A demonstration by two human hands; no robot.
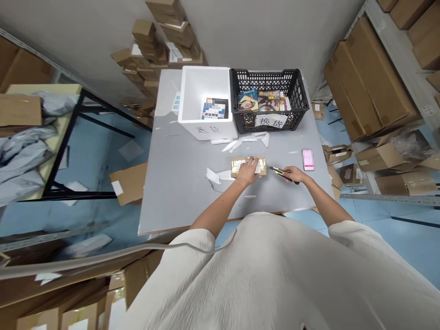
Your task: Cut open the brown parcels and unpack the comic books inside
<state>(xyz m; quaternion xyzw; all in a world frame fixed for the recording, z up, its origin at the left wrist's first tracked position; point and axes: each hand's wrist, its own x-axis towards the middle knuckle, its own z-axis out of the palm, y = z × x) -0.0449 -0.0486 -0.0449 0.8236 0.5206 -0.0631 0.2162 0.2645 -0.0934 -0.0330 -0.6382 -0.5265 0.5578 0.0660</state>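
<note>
**Knife tip at the parcel's right end**

My left hand (246, 172) lies flat on the small brown parcel (262, 168), fingers spread, pinning it to the grey table (178, 183). My right hand (294, 174) is closed around a yellow-and-black utility knife (277, 171). Its tip points left, just beside the parcel's right end (the parcel's long side runs left to right). A pink pad (308, 159) sits further right. Farther back, the white foam box (192, 91) holds one book (215, 110). The black crate (268, 72) beside it holds several books (258, 101).

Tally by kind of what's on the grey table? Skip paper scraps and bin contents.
white foam box: 1
black plastic crate: 1
brown parcel, under left hand: 1
utility knife, in right hand: 1
pink pad: 1
Total: 5
</note>
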